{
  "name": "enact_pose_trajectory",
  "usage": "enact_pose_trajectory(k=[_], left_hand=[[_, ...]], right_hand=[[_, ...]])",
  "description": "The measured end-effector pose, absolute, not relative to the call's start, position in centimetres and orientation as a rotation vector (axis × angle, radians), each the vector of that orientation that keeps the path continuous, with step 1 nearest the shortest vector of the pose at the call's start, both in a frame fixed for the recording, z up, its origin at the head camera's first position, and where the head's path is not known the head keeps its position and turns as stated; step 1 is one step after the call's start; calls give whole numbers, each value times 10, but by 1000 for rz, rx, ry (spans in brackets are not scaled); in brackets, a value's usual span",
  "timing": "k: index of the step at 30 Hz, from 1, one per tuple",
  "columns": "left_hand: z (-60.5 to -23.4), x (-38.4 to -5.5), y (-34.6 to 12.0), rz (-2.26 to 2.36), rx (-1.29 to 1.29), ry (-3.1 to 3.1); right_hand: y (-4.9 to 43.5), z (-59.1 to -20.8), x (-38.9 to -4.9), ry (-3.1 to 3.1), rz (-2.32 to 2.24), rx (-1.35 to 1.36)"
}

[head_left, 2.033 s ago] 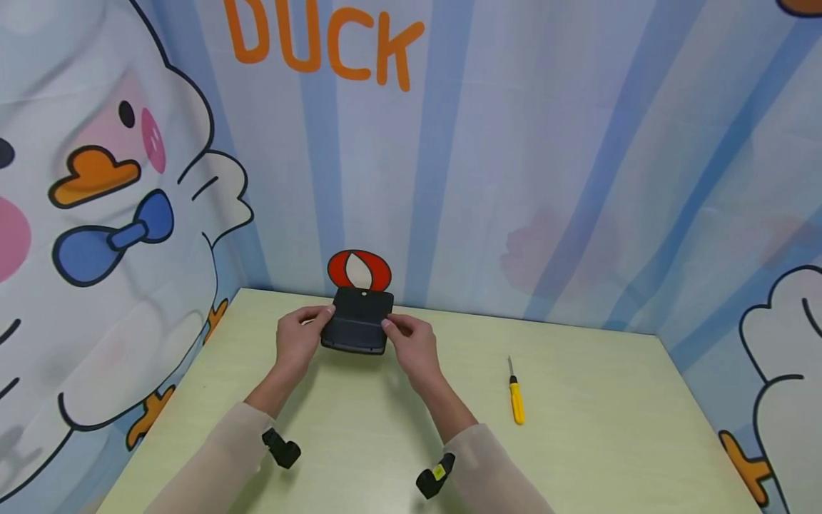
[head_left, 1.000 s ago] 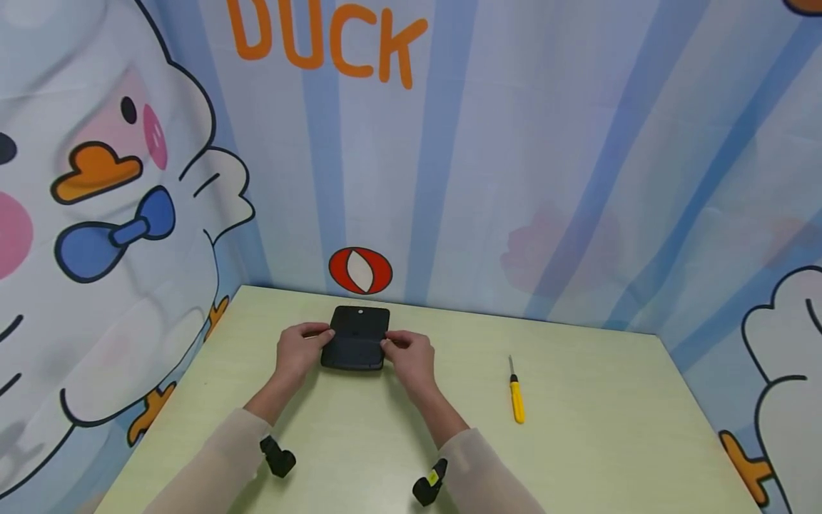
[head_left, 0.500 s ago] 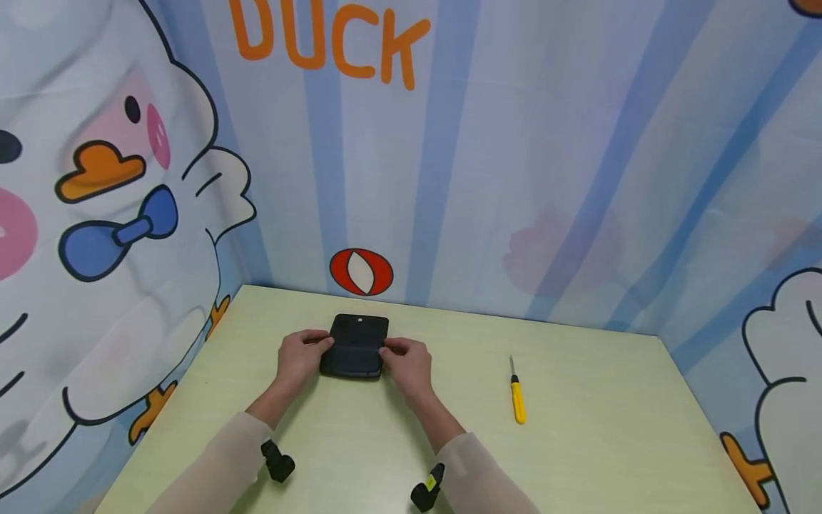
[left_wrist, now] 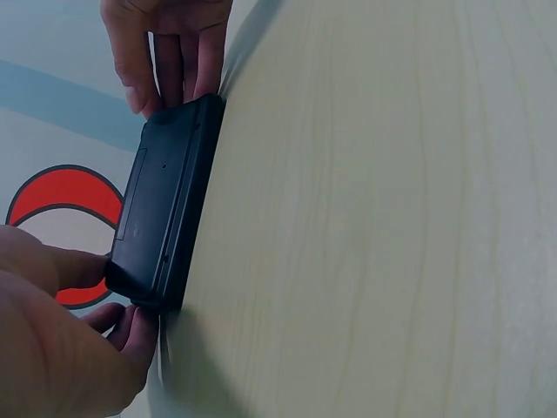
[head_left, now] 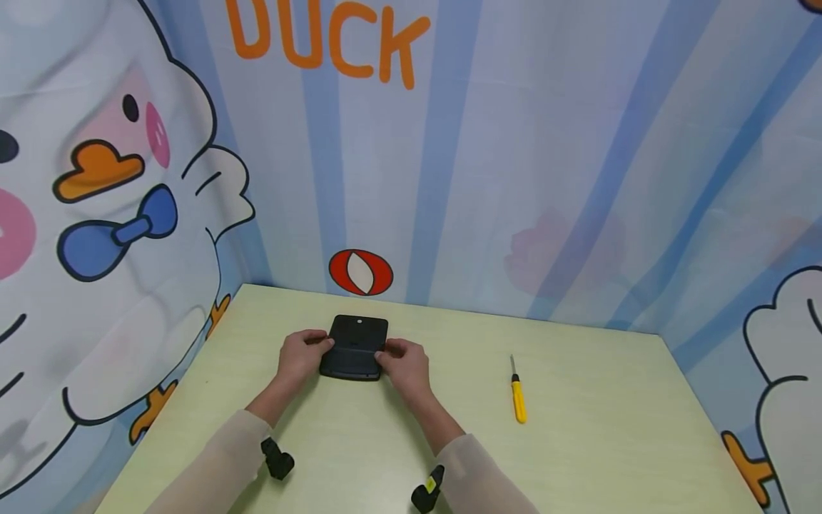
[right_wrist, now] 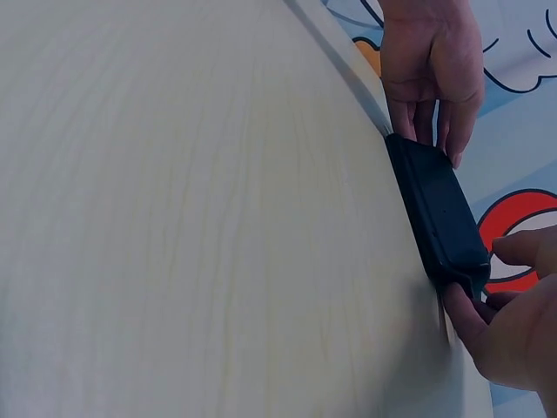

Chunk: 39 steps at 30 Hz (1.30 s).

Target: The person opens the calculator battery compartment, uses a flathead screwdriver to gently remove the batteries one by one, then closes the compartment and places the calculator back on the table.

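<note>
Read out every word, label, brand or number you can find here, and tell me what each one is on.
"DUCK": orange lettering on the striped backdrop, cut off along the top.
Black object held in the hands: tiny marks, too small to read.
Yellow patch on the right wrist's black camera: nothing readable.
Yellow screwdriver: no readable text.
</note>
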<state>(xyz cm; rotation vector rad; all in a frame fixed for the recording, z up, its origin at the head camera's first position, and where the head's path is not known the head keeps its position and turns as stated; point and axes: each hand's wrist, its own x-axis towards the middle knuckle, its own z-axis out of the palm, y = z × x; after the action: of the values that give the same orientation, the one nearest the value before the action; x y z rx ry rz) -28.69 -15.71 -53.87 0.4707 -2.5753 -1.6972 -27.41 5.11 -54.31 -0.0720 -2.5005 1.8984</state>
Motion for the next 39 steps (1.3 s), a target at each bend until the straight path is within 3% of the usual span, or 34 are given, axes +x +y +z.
enact_pose_trajectory(k=[13, 27, 39], left_hand=[[-536, -294, -165, -1601, 269, -2744], [-536, -299, -180, -1025, -569, -2918], [-555, -305, -176, -809, -648, -2926]], right_hand=[[64, -542, -273, -2600, 1921, 54], [82, -531, -278, -2757, 1572, 414], [66, -522, -285, -2790, 1227, 701]])
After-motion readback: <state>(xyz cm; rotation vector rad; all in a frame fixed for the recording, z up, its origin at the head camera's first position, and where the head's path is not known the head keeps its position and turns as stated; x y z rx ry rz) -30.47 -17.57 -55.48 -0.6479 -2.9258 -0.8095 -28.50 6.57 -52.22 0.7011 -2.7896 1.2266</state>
